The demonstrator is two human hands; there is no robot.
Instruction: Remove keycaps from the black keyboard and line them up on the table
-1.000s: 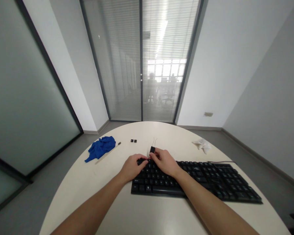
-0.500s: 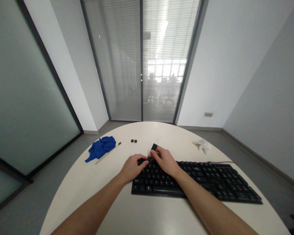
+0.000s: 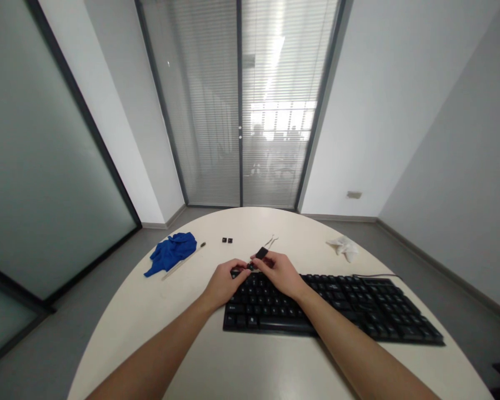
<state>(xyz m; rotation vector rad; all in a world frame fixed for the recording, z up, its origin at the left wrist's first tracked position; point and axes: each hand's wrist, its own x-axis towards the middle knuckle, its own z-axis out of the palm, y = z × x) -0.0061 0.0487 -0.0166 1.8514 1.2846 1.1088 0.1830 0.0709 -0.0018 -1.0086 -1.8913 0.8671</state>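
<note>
Watching over the feed, I worry first about the small black keycap (image 3: 250, 266); it sits at the keyboard's (image 3: 345, 294) far left edge, and a slip in so light a pinch could flick it across the counter (image 3: 216, 366) or onto the floor; a hard twist of the wire tool (image 3: 261, 253) might bend its prongs or scuff the cap; a sagging right forearm (image 3: 337, 339) could press keys beneath it. As I read it, the left grip (image 3: 228, 279) is narrow, pinched on the keycap; the right grip (image 3: 281, 272) is closed around the tool's black handle, the thin wires pointing away from the person; whether the tool's near end touches the cap I cannot tell. The keycap looks dark and tiny, its marking too small for me to read; the keyboard is black with pale legends, lying flat; two loose keycaps (image 3: 230, 240) sit side by side farther back, right of the crumpled blue cloth (image 3: 173, 251).
</note>
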